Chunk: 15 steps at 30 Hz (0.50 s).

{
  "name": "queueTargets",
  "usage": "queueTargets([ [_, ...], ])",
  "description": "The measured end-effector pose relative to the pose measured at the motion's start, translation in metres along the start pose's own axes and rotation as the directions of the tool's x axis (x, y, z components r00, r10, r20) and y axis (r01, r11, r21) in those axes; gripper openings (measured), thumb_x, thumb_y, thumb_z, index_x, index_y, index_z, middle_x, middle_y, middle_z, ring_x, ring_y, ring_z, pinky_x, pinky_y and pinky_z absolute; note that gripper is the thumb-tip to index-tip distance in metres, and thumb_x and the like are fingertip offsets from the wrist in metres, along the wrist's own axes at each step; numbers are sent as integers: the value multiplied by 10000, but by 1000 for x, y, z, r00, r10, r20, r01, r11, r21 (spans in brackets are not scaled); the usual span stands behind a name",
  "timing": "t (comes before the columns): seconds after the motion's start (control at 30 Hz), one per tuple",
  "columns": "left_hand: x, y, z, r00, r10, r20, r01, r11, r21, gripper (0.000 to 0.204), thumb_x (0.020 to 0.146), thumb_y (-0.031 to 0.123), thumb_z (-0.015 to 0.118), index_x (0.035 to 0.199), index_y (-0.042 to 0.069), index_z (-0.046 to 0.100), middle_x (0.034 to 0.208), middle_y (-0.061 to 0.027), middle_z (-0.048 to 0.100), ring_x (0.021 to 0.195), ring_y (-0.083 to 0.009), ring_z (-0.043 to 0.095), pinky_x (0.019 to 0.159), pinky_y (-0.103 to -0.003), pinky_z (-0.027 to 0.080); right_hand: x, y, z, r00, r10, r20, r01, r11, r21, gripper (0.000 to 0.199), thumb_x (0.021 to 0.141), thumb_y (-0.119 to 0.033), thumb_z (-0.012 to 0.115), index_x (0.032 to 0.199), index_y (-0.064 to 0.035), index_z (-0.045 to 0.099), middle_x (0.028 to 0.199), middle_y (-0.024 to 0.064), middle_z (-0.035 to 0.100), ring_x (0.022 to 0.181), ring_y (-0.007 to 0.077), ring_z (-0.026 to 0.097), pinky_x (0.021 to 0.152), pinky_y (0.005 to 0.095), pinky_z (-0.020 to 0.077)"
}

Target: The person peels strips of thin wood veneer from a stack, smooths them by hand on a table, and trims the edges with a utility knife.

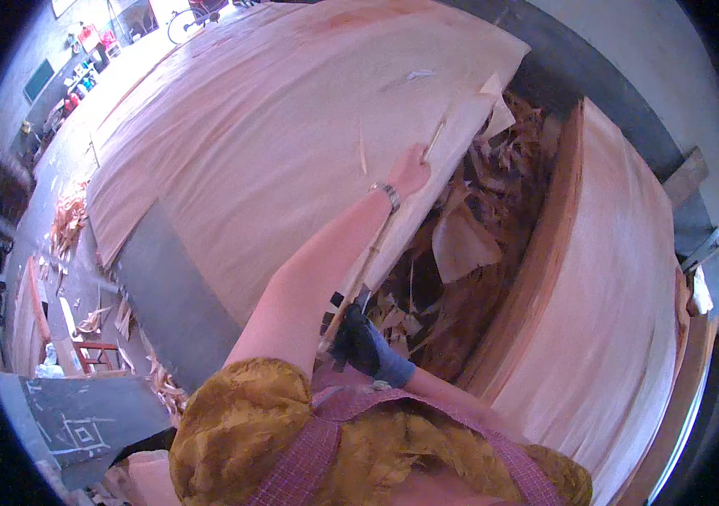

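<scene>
Head view: broad veneer sheet (275,126) spread across the bench, second stack (595,278) to the right, scrap heap (460,253) in the gap between. Left hand (410,169) pressed at the sheet's right edge, fingers closed on a thin strip (433,139). Gloved right hand (359,341) low, clamped on a stick. Likely risk: brittle edge splitting if pulled crookedly.

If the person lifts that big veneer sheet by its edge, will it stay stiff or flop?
Likely floppy: the veneer sheet looks very thin and wide, draping over the stack. Probably fragile too; torn scraps lie beside it. The left hand grips its ragged edge, the gloved right hand lower down.
</scene>
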<state>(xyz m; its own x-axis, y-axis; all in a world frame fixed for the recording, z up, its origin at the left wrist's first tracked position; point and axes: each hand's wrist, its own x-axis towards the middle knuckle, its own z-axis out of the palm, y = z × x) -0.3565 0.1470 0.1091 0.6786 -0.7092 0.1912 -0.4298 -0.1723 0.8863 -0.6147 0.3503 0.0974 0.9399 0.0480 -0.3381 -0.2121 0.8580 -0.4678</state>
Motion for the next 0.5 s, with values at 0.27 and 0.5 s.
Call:
queueTargets([
  [0.27, -96, -29, -77, 986, -146, -85, 128, 974, -188, 521, 844, 264, 607, 1292, 35, 475, 1172, -171, 601, 1032, -293, 610, 852, -440, 484, -52, 120, 46, 928, -199, -314, 226, 973, 49, 268, 953, -402, 531, 835, -163, 510, 710, 12, 536, 553, 149, 503, 467, 287, 409],
  [0.5, -272, -129, -245, 642, -758, -119, 379, 448, -810, 268, 882, 217, 568, 1096, 77, 489, 927, -56, 540, 889, -185, 596, 686, -338, 503, -82, 170, 6, 758, -344, -555, 170, 925, -341, 247, 956, -322, 559, 1090, -119, 599, 752, -12, 602, 561, 107, 545, 482, 228, 432],
])
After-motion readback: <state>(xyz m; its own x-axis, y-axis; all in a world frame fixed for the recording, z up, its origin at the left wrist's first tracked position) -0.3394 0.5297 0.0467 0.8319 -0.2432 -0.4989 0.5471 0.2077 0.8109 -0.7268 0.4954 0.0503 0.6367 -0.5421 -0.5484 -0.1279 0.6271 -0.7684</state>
